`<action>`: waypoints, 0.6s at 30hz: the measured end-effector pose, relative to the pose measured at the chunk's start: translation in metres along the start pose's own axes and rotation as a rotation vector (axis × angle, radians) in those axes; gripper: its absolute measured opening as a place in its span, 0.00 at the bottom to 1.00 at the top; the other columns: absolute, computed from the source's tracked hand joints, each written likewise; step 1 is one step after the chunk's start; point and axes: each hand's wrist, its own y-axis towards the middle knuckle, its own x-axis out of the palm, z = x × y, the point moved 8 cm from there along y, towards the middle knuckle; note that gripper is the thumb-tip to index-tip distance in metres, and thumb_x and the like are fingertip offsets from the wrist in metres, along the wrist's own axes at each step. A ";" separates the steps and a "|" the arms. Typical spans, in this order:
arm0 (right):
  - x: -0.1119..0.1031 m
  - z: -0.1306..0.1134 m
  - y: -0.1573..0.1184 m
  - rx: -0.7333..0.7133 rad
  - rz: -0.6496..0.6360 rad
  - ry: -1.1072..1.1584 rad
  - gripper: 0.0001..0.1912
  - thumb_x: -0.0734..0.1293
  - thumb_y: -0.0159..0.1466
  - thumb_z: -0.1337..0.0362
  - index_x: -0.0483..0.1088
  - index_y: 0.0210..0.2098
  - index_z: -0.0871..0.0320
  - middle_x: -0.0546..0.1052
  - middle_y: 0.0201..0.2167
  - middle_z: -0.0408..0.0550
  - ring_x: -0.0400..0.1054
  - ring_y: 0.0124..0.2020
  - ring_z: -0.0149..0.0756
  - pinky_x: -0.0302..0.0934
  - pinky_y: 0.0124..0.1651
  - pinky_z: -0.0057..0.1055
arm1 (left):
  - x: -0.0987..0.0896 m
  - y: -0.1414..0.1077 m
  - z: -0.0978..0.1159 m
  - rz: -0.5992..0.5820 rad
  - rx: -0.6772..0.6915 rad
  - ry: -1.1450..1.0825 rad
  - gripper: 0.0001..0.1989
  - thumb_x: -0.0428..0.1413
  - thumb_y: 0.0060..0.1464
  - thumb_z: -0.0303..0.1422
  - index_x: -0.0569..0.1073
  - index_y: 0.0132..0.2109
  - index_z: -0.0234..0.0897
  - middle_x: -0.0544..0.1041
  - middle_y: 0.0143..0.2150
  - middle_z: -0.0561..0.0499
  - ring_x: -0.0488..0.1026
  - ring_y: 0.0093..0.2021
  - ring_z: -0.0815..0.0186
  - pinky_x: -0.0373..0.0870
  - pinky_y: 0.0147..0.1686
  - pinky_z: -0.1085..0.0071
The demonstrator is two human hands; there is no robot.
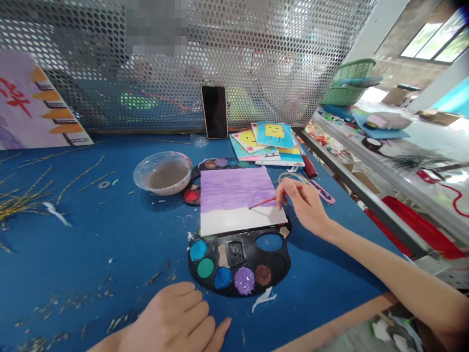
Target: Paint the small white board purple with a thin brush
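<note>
Our left hand [172, 318] has blue tabletop [91, 244] to pass over on its left, crossed only by thin dry stalks [78, 176]. Just ahead of it, the black paint palette [252, 249] blocks a straight path. Beyond that lies the painted card [238, 188], under our right hand [306, 208] and its paintbrush [262, 203]. The plastic bowl [163, 173] stands just left of the card, leaving a narrow gap. Farther on, the stack of picture cards [274, 137] and upright phone [214, 111] stand before the perforated metal screen [256, 58], which closes the far side, while a metal rail [366, 205] bounds the right.
</note>
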 end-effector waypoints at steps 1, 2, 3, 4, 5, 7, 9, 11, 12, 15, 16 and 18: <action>0.000 0.001 0.000 -0.001 0.008 0.001 0.24 0.54 0.72 0.53 0.68 0.26 0.57 0.71 0.22 0.43 0.64 0.26 0.29 0.59 0.33 0.30 | 0.000 0.000 0.000 0.004 0.006 0.002 0.17 0.54 0.58 0.22 0.64 0.21 0.38 0.62 0.17 0.55 0.55 0.19 0.66 0.47 0.23 0.62; -0.001 0.002 0.000 -0.001 0.014 -0.001 0.24 0.54 0.72 0.53 0.68 0.26 0.57 0.71 0.22 0.44 0.64 0.26 0.29 0.59 0.33 0.30 | -0.001 0.000 0.001 0.003 0.012 0.002 0.17 0.54 0.58 0.22 0.65 0.21 0.38 0.61 0.17 0.55 0.55 0.19 0.66 0.47 0.23 0.62; -0.001 0.002 0.000 -0.003 0.016 -0.009 0.25 0.54 0.72 0.53 0.68 0.25 0.57 0.72 0.22 0.44 0.65 0.26 0.29 0.59 0.32 0.30 | -0.001 0.000 0.001 0.002 0.019 0.000 0.18 0.53 0.58 0.22 0.64 0.21 0.38 0.61 0.17 0.56 0.55 0.19 0.66 0.47 0.23 0.62; -0.002 0.001 0.000 -0.005 0.014 -0.027 0.25 0.54 0.72 0.53 0.68 0.25 0.57 0.72 0.22 0.44 0.65 0.26 0.29 0.59 0.32 0.30 | -0.001 0.000 0.002 -0.002 0.021 -0.002 0.18 0.53 0.58 0.22 0.64 0.21 0.38 0.61 0.17 0.56 0.55 0.19 0.66 0.47 0.23 0.63; -0.002 0.001 0.001 -0.007 0.010 -0.053 0.26 0.54 0.72 0.53 0.68 0.24 0.58 0.72 0.22 0.44 0.65 0.26 0.29 0.58 0.32 0.30 | -0.001 0.000 0.002 -0.008 0.019 -0.002 0.17 0.53 0.58 0.22 0.64 0.21 0.38 0.61 0.17 0.56 0.55 0.19 0.66 0.48 0.23 0.63; -0.005 -0.002 0.002 -0.018 0.012 -0.125 0.27 0.54 0.72 0.52 0.67 0.22 0.58 0.71 0.20 0.44 0.64 0.25 0.29 0.58 0.32 0.30 | -0.002 -0.001 0.001 -0.009 0.009 -0.002 0.17 0.54 0.58 0.22 0.64 0.22 0.38 0.62 0.17 0.56 0.55 0.20 0.66 0.48 0.23 0.63; -0.009 -0.007 0.002 -0.039 0.046 -0.188 0.28 0.54 0.72 0.52 0.65 0.20 0.57 0.69 0.18 0.43 0.62 0.23 0.29 0.57 0.31 0.30 | -0.002 -0.001 0.001 -0.009 0.008 0.000 0.17 0.54 0.58 0.23 0.64 0.22 0.38 0.62 0.17 0.56 0.55 0.20 0.66 0.48 0.23 0.63; -0.014 -0.011 0.001 -0.059 0.100 -0.193 0.28 0.54 0.72 0.51 0.64 0.19 0.57 0.68 0.17 0.43 0.61 0.22 0.29 0.56 0.30 0.30 | -0.002 -0.001 0.000 -0.017 0.008 0.003 0.17 0.55 0.58 0.23 0.64 0.22 0.38 0.62 0.17 0.56 0.56 0.20 0.66 0.48 0.23 0.63; -0.016 -0.012 0.000 -0.067 0.122 -0.174 0.28 0.53 0.72 0.52 0.63 0.19 0.57 0.68 0.18 0.43 0.61 0.22 0.29 0.56 0.30 0.30 | -0.002 -0.001 0.000 -0.016 0.009 0.002 0.17 0.55 0.58 0.23 0.63 0.22 0.38 0.62 0.17 0.56 0.56 0.20 0.66 0.48 0.23 0.63; -0.012 -0.011 -0.001 -0.059 0.096 -0.098 0.28 0.52 0.73 0.52 0.66 0.22 0.57 0.71 0.20 0.44 0.64 0.24 0.30 0.57 0.31 0.30 | -0.002 0.000 -0.001 -0.010 0.001 -0.007 0.17 0.54 0.58 0.22 0.64 0.22 0.38 0.62 0.17 0.56 0.56 0.20 0.66 0.48 0.23 0.63; -0.009 -0.009 0.000 -0.051 0.064 -0.097 0.28 0.52 0.73 0.52 0.67 0.22 0.57 0.72 0.21 0.44 0.65 0.25 0.30 0.57 0.31 0.30 | -0.001 0.000 -0.001 -0.008 -0.002 -0.012 0.17 0.54 0.58 0.22 0.64 0.22 0.38 0.62 0.17 0.56 0.56 0.20 0.66 0.48 0.23 0.63; -0.004 -0.007 0.001 -0.037 0.011 -0.138 0.28 0.52 0.73 0.52 0.68 0.23 0.57 0.73 0.22 0.45 0.65 0.26 0.30 0.57 0.32 0.31 | -0.001 0.000 0.000 -0.002 0.004 -0.017 0.17 0.54 0.58 0.22 0.64 0.21 0.38 0.61 0.17 0.56 0.56 0.20 0.66 0.48 0.23 0.63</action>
